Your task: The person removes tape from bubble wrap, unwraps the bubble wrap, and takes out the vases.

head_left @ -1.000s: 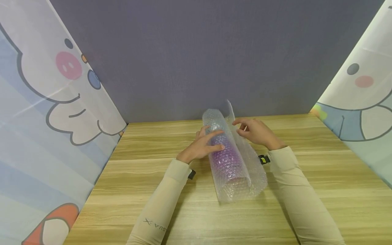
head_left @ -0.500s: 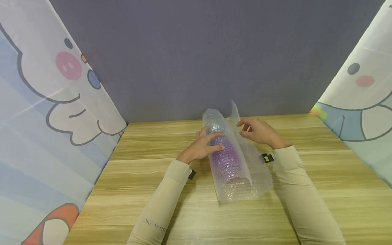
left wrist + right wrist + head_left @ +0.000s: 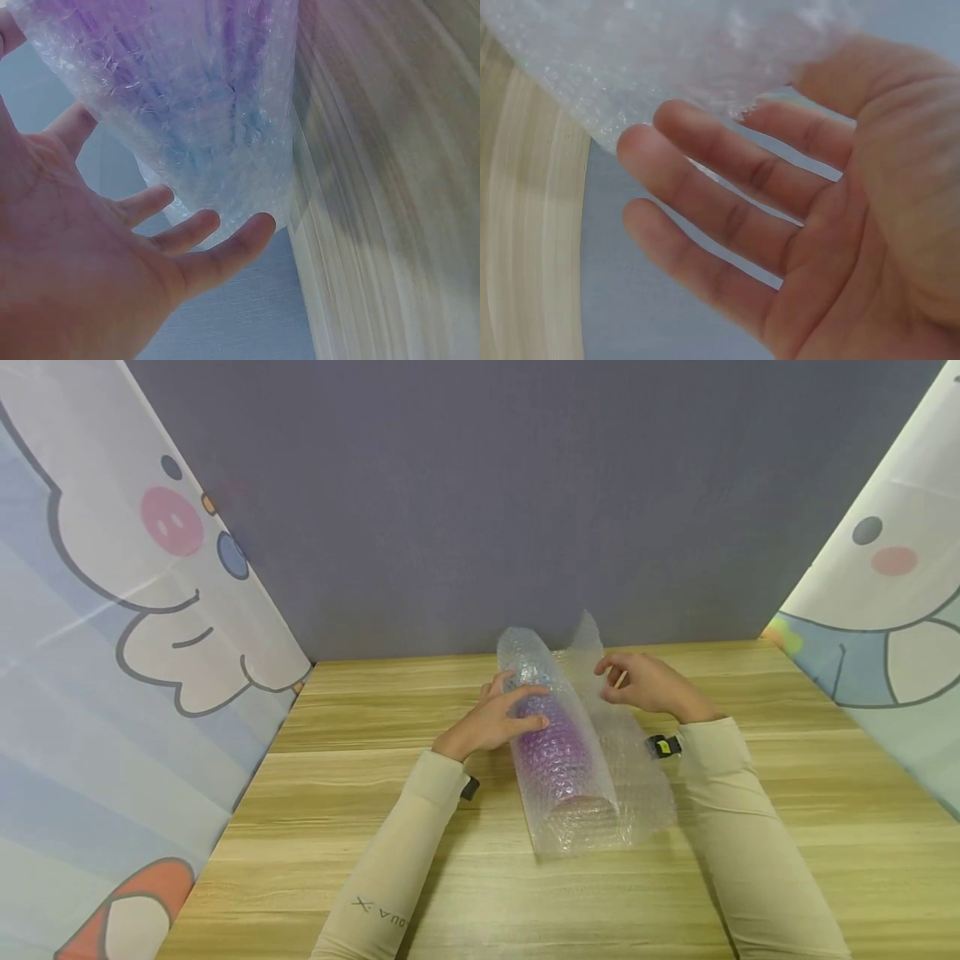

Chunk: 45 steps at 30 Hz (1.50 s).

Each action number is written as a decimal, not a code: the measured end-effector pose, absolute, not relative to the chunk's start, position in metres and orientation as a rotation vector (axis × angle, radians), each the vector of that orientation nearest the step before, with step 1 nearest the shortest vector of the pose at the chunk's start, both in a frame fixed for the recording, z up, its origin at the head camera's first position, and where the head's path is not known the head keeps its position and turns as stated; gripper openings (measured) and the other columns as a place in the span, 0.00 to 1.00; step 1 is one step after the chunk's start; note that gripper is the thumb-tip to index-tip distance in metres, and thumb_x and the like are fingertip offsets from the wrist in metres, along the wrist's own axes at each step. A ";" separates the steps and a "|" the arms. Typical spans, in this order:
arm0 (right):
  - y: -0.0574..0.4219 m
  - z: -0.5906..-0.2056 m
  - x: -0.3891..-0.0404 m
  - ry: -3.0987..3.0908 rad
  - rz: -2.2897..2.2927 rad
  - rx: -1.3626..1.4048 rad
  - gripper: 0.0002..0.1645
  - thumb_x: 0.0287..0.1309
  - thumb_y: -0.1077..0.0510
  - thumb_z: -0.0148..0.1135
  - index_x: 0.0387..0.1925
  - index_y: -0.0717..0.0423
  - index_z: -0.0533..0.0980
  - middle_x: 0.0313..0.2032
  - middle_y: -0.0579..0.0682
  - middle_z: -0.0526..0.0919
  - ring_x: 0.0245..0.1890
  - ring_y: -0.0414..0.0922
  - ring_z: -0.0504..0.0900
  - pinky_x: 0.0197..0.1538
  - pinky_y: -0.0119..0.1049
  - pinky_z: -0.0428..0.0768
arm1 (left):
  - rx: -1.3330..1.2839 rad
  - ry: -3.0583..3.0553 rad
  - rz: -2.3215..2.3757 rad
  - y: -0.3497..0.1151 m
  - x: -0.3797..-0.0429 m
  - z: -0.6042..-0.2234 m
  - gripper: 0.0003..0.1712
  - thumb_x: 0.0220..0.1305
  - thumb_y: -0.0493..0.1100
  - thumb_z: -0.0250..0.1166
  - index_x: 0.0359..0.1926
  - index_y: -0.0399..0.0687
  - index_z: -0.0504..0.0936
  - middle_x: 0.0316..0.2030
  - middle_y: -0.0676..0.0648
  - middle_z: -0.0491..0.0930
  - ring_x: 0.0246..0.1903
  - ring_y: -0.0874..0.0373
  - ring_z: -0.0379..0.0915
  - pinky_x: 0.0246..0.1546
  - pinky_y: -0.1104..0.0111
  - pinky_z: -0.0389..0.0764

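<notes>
Two hands at work on one bundle, mid-table. A purple cylinder [image 3: 553, 750] lies lengthwise on the wooden table [image 3: 360, 827], pointing away from the person, rolled inside a sheet of bubble wrap [image 3: 570, 810].

Left hand [image 3: 495, 718]: rests against the left side and top of the roll, fingers spread and nearly straight. The left wrist view shows the palm open and wide, fingertips [image 3: 255, 229] touching the wrap, steadying rather than gripping.

Right hand [image 3: 648, 685]: to the right of the roll, at the loose flap of wrap [image 3: 588, 639] that stands up off the table. In the right wrist view the sheet's edge [image 3: 705, 82] lies across the fingers [image 3: 705, 165], with the thumb on the sheet's far side; this looks like a light pinch on the flap, though the contact is partly hidden.

Progress, as judged: the cylinder is covered at least once around. The flap on the right is not yet laid over. Both ends of the wrap tube are open and unfolded. No tape in view.
</notes>
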State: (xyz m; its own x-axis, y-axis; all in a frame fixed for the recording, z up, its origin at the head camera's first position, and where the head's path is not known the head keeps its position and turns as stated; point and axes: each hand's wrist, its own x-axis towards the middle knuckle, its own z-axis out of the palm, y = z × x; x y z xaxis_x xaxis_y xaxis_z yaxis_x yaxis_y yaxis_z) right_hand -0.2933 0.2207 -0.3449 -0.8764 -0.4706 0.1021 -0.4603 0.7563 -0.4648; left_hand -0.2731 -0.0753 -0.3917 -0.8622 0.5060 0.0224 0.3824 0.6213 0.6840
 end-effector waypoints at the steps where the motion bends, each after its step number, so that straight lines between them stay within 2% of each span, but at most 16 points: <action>1: 0.222 -0.345 -0.293 2.918 -0.771 -0.784 0.21 0.62 0.61 0.68 0.56 0.64 0.78 0.39 0.56 0.87 0.39 0.52 0.85 0.45 0.51 0.83 | 0.736 2.666 1.066 -0.075 -0.273 -0.392 0.34 0.64 0.70 0.62 0.71 0.80 0.69 0.83 0.48 0.31 0.80 0.32 0.23 0.67 0.24 0.52; 9: 0.232 -0.347 -0.294 2.883 -0.782 -0.772 0.20 0.61 0.63 0.68 0.54 0.64 0.78 0.40 0.57 0.87 0.44 0.54 0.85 0.49 0.53 0.83 | 0.732 2.660 1.065 -0.075 -0.272 -0.392 0.34 0.64 0.70 0.62 0.71 0.80 0.69 0.83 0.48 0.30 0.80 0.31 0.22 0.66 0.22 0.50; 16: 0.240 -0.350 -0.297 2.870 -0.773 -0.782 0.17 0.61 0.63 0.69 0.51 0.63 0.79 0.38 0.56 0.87 0.42 0.51 0.83 0.45 0.48 0.82 | 0.728 2.655 1.074 -0.075 -0.273 -0.392 0.34 0.64 0.70 0.62 0.71 0.80 0.69 0.83 0.48 0.30 0.80 0.31 0.21 0.66 0.23 0.51; 30: 0.256 -0.354 -0.300 2.846 -0.787 -0.730 0.13 0.62 0.65 0.67 0.48 0.64 0.80 0.38 0.55 0.87 0.42 0.51 0.85 0.44 0.46 0.83 | 0.730 2.652 1.082 -0.074 -0.273 -0.392 0.35 0.65 0.68 0.63 0.71 0.77 0.69 0.83 0.48 0.30 0.79 0.31 0.21 0.67 0.22 0.48; 36: 0.257 -0.356 -0.300 2.830 -0.796 -0.716 0.10 0.61 0.66 0.68 0.44 0.62 0.80 0.36 0.54 0.87 0.39 0.48 0.84 0.42 0.41 0.81 | 0.730 2.649 1.088 -0.075 -0.273 -0.393 0.34 0.65 0.68 0.63 0.71 0.77 0.69 0.83 0.48 0.30 0.79 0.30 0.21 0.66 0.22 0.48; 45: 0.261 -0.360 -0.303 2.796 -0.795 -0.684 0.09 0.60 0.67 0.68 0.43 0.63 0.80 0.34 0.54 0.87 0.36 0.45 0.83 0.42 0.40 0.79 | 0.746 2.656 1.097 -0.075 -0.273 -0.394 0.34 0.65 0.68 0.62 0.71 0.78 0.69 0.83 0.48 0.31 0.79 0.28 0.22 0.67 0.22 0.48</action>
